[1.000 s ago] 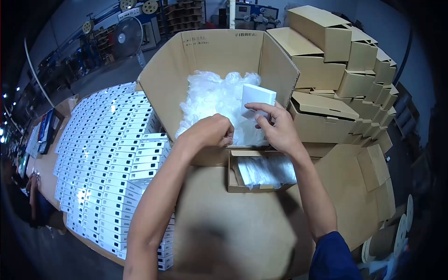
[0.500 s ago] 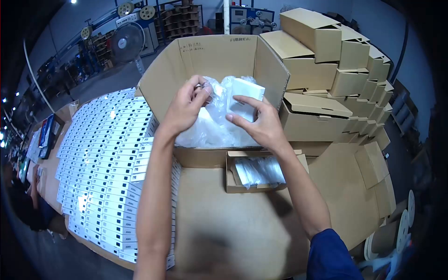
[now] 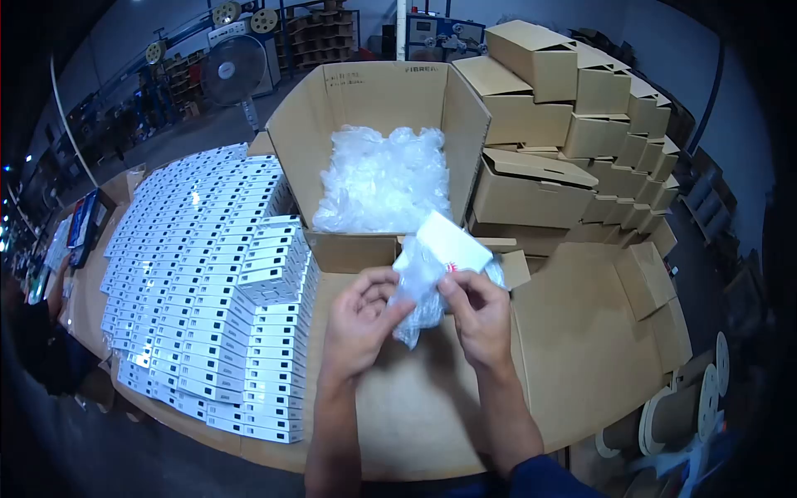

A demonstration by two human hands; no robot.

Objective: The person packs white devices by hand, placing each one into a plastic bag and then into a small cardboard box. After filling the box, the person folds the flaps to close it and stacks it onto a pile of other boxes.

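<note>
In front of the large carton, my left hand (image 3: 361, 319) pinches a crumpled clear plastic bag (image 3: 422, 278) between thumb and fingers. My right hand (image 3: 481, 319) is closed on a flat white box (image 3: 455, 247), thumb on its near side by a small red mark. The bag lies against the box's left part; whether the box sits inside it I cannot tell. Both are held tilted above the table, in front of a small open carton (image 3: 515, 267) that they partly hide. Behind them, the large carton (image 3: 299, 108) holds a heap of clear plastic bags (image 3: 386, 178).
Rows of stacked white boxes (image 3: 199, 290) cover the left of the table (image 3: 398, 423). Brown cartons (image 3: 531, 120) are piled at the right, above an open carton flap (image 3: 598, 315). Cable reels (image 3: 677, 411) stand at lower right, a fan (image 3: 234, 73) at the back. Another person's hand shows far left.
Both hands have come back out of the large carton toward me and down, bringing the white box and a plastic bag. The hands are now closer together.
</note>
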